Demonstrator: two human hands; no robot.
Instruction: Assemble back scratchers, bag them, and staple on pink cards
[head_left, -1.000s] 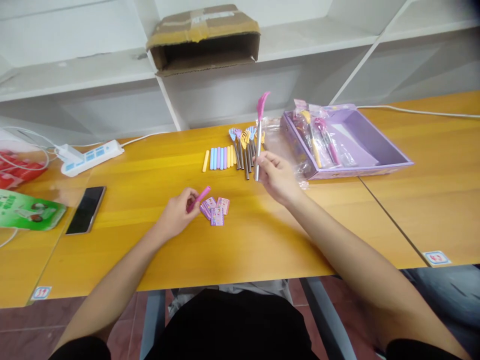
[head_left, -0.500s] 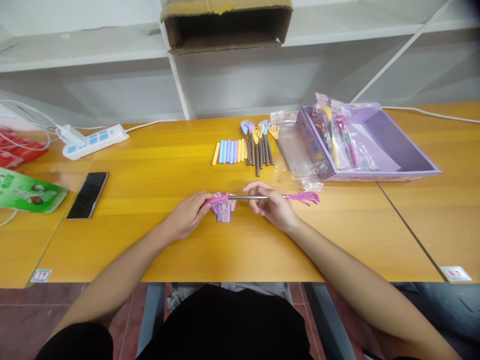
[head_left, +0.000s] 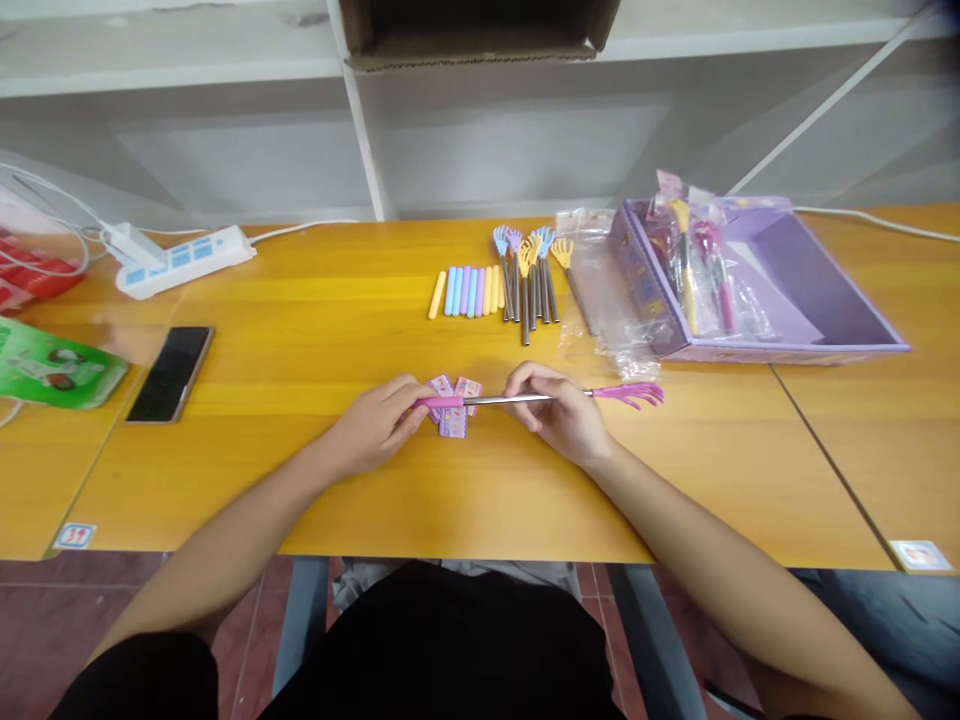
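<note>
My left hand point(head_left: 379, 425) pinches a pink handle sleeve point(head_left: 441, 402) at the left end of a pink back scratcher point(head_left: 626, 394). My right hand point(head_left: 559, 412) grips its metal shaft near the middle, and the claw head points right. The scratcher is held level just above the yellow table point(head_left: 315, 330). Under it lie a few small pink cards point(head_left: 454, 420). Further back lie a row of pastel handle sleeves point(head_left: 466, 292) and several scratchers with metal shafts point(head_left: 531, 280).
A purple box point(head_left: 787, 300) with bagged scratchers point(head_left: 694, 262) stands at the back right, with empty clear bags point(head_left: 600, 300) beside it. A black phone point(head_left: 169, 360), a green packet point(head_left: 52, 365) and a white power strip point(head_left: 184, 260) lie at the left. A cardboard box point(head_left: 480, 30) sits on the shelf.
My right hand brought the pink scratcher down from upright to level in front of me. My left hand met its shaft end with the pink sleeve. The view tilted down slightly.
</note>
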